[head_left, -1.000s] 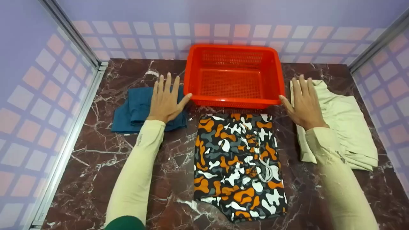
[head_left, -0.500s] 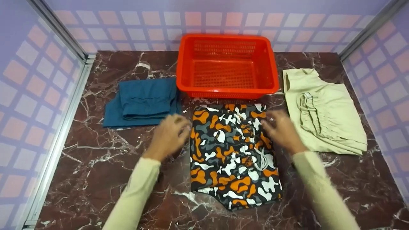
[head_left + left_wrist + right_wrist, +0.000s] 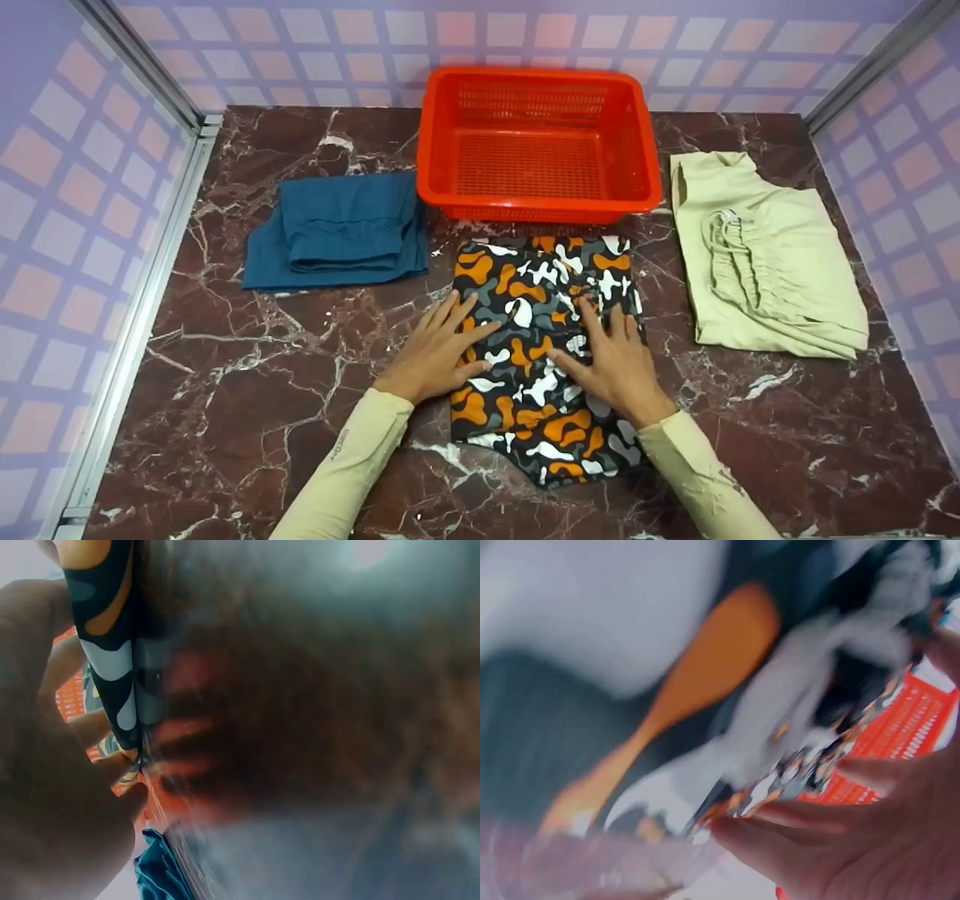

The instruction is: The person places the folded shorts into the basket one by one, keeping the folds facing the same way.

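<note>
A folded pair of camouflage-print shorts (image 3: 532, 390), black with orange, white and grey shapes, lies flat on the marble-patterned tabletop. My left hand (image 3: 439, 349) rests on its left edge, fingers spread and straight. On the right half lies my right hand (image 3: 619, 367), its fingers also spread, covering the white drawstring. In the left wrist view, my left hand (image 3: 52, 765) reaches over the layered side of the cloth (image 3: 112, 667). The right wrist view has the right hand (image 3: 870, 832) beside the printed fabric (image 3: 697, 667), close and blurred.
A red plastic basket (image 3: 540, 204) stands behind the shorts, nothing in it. Folded blue cloth (image 3: 345, 225) lies at left, and folded cream pants (image 3: 787, 262) with a drawstring at right. Tiled-pattern panels (image 3: 90, 210) enclose the dark marbled top (image 3: 247, 390) on three sides.
Both hands have come down from beside the basket, inward and toward me, onto the patterned shorts. The blue cloth and cream pants are now uncovered. The head view has shifted slightly.
</note>
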`<state>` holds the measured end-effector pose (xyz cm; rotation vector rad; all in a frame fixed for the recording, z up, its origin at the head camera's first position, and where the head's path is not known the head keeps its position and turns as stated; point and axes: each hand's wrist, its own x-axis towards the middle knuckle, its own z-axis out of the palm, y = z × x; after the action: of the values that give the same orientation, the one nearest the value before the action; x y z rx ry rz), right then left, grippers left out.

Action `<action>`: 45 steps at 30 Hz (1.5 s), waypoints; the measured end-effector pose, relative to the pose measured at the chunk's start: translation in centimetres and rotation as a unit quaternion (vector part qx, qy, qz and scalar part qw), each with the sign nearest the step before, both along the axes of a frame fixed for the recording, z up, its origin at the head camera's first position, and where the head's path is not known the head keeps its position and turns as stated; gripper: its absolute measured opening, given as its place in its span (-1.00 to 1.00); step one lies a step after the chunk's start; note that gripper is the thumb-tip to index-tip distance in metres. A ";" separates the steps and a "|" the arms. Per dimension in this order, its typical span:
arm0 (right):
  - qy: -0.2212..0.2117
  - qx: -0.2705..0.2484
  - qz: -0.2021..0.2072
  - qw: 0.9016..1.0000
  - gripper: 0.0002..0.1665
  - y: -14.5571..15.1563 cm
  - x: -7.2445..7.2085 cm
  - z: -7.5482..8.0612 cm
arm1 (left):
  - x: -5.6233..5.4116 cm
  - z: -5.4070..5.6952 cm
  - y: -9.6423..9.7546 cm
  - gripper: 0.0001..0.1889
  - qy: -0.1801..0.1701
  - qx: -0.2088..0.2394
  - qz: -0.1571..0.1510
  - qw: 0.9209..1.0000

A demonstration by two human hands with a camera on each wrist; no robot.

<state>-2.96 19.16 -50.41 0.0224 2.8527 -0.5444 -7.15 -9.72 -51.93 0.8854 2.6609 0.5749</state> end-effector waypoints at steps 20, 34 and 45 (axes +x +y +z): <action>-0.003 -0.010 0.051 0.999 0.18 0.0 -0.7 -0.2 | 3.1 1.0 1.6 -0.30 0.054 -0.152 0.029 0.986; -0.059 -0.046 0.108 0.991 -0.03 0.6 -4.1 1.7 | 6.3 1.9 3.2 -0.31 0.170 -0.196 0.033 0.965; 0.012 -0.051 0.142 0.988 -0.10 0.7 -4.6 0.5 | -2.1 5.1 3.0 -0.38 0.063 -0.079 -0.040 0.994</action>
<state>-7.57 19.85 -49.88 -0.4048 2.7773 -0.6308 -9.22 -6.72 -46.82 1.0062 2.7207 0.2932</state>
